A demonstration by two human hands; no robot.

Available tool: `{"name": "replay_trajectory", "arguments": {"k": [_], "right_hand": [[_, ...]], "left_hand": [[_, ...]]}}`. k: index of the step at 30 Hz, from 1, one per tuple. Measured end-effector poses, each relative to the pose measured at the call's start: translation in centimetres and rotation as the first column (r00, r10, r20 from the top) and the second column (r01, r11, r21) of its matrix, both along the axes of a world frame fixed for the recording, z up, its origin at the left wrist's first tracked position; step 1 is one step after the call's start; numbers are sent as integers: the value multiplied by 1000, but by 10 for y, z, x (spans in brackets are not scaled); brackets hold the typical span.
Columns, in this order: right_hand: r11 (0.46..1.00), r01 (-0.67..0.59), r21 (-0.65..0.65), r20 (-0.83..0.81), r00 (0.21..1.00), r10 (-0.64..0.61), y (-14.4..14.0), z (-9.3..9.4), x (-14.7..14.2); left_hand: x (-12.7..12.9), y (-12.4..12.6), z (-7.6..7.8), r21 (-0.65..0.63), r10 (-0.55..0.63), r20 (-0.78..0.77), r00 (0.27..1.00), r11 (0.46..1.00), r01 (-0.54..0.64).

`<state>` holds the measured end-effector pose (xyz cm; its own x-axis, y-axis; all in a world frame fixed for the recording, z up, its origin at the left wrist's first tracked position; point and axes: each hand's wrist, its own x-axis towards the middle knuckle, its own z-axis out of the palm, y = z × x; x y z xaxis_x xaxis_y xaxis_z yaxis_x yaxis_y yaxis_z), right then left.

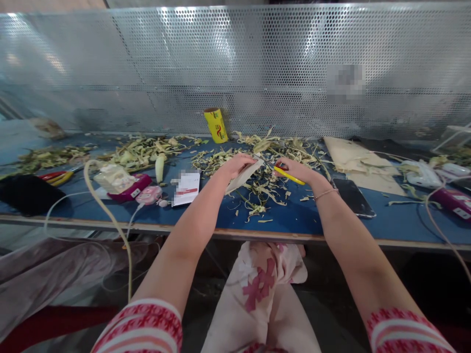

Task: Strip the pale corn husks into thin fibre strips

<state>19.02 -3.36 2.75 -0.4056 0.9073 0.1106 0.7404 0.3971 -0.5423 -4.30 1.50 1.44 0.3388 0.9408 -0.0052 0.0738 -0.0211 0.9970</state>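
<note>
My left hand (236, 166) is closed on a flat, pale leaf-like piece, perhaps a husk (244, 176), that slants down below its fingers. Facing it, my right hand (299, 169) grips scissors with yellow handles (292, 176); their dark blades point left toward the pale piece. Whether the blades touch it I cannot tell. Under and behind both hands lies a loose heap of cut greenish-yellow trimmings (262, 189) on the blue table (221, 220).
A yellow cardboard tube (216, 125) stands against the perforated metal screen (257, 63). To the left are a printed packet (187, 189), a purple-and-white device (125, 186) and red-yellow scissors (57, 177). A phone (353, 197) and brown paper (362, 164) lie right.
</note>
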Motion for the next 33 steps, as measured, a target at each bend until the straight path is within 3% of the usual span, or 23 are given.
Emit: {"name": "replay_trajectory", "arguments": {"k": [6,12,15,18,21,23,26,30,33], "right_hand": [[999,36,15,-11,999,-36,2,2,1],[995,78,58,-104,992,-72,4,1,3],[974,189,128,-54,982,-183,7,1,4],[918,329,220,-22,943,-333,13,-2,9],[891,356,282,36,924,-380,17,-4,14],[889,339,307,101,917,-385,15,-4,16],[904,294,312,184,914,-361,10,-2,17],[928,211,307,297,905,-304,2,4,18],[941,184,285,351,893,-281,0,7,20]], "left_hand": [[-2,3,-1,1,-17,-37,999,1000,17],[-1,2,0,-21,8,26,1000,1000,-8],[0,-2,4,-82,8,54,998,997,-4],[3,-5,7,-83,54,116,992,996,-44],[3,-5,6,-75,119,136,984,991,-109],[2,-4,6,-67,99,70,993,993,-94],[-4,-2,6,46,80,-136,987,996,-74],[-14,0,10,350,240,-363,900,931,-107],[-19,0,14,452,319,-464,826,888,-89]]}}
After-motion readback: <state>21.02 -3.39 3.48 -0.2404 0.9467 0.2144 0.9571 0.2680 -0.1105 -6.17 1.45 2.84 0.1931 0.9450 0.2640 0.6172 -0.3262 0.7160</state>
